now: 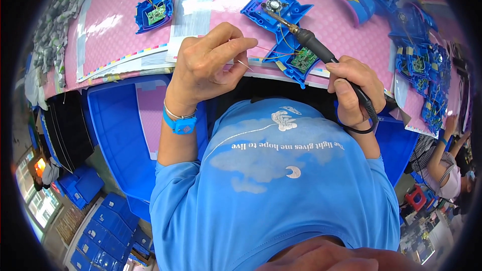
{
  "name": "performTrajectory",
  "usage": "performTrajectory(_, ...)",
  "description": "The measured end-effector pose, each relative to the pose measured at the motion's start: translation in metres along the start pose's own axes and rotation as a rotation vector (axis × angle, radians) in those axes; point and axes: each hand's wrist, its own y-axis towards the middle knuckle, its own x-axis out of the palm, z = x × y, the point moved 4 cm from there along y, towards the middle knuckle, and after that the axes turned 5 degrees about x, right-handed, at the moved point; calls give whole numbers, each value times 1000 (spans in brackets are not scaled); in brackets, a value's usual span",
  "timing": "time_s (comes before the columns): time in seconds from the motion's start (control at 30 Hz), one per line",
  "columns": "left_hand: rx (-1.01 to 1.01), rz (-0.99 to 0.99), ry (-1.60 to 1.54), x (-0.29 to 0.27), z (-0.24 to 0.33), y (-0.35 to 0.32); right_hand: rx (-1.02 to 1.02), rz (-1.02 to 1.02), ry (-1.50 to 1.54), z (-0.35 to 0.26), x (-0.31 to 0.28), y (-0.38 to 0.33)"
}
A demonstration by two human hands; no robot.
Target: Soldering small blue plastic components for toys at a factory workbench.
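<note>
My right hand (355,90) is wrapped round the black handle of a soldering iron (319,47). The iron's metal tip points up and left, over the round silver speaker (274,5) in an opened blue plastic housing (261,12). In the housing's lower half sits a green circuit board (303,60) with thin red and yellow wires running from it. My left hand (213,62) is closed, left of the housing, with a thin wire at its fingertips. A short, pale strand (244,63) also sticks out below the index finger; its kind is unclear.
Another opened blue housing (153,12) lies at the far left of the pink-covered table (115,35). More blue housings (427,65) pile up at the right, near a blue curved part (355,2). Grey bundles (60,20) line the left edge. A blue bin (115,135) stands below the table.
</note>
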Motion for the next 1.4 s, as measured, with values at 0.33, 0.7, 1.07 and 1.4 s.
performTrajectory(0.33, 141, 109, 151, 11, -2, 2, 85, 10, 11, 2, -2, -1)
performTrajectory(0.7, 106, 124, 183, 22, -14, 6, 99, 9, 12, 7, 2, 1)
performTrajectory(1.07, 88, 103, 185, 23, -14, 5, 100, 17, 30, 5, 0, 0)
performTrajectory(1.4, 87, 101, 212, 22, -12, 5, 40, -11, 25, 4, 1, -2)
